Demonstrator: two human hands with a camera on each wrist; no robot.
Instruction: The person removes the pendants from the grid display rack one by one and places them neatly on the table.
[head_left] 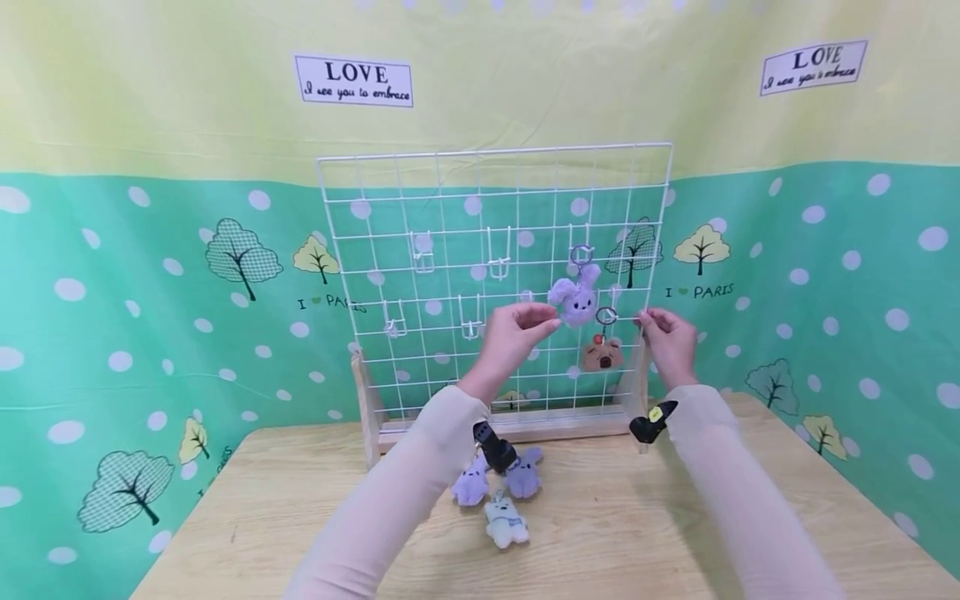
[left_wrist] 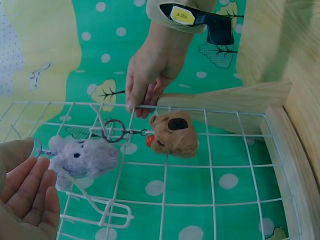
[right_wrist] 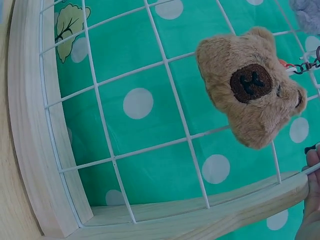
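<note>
Head view: left grip (head_left: 512, 337) loosely parted beside hanging bunny (head_left: 578, 305), right grip (head_left: 671, 342) pinching rack (head_left: 562, 425).

A yellow-and-green fabric backdrop (head_left: 480, 117) with white dots (head_left: 259, 200), printed trees (head_left: 243, 250) and "LOVE" labels (head_left: 354, 81) surrounds a pale wooden table (head_left: 600, 525).

Wire grid (head_left: 495, 151) white, stand (right_wrist: 30, 125) pale wood; rabbit plush (head_left: 577, 306) lavender, bear plush (head_left: 602, 357) brown with darker muzzle (right_wrist: 251, 83). On the pale wood-grained table (head_left: 585, 542): two lavender plushes (head_left: 470, 485), one off-white plush (head_left: 507, 523), blue-grey band. Backdrop (head_left: 150, 92) yellow above, green below, white-dotted, with yellow and checked trees; sleeves (head_left: 397, 492) off-white.
</note>
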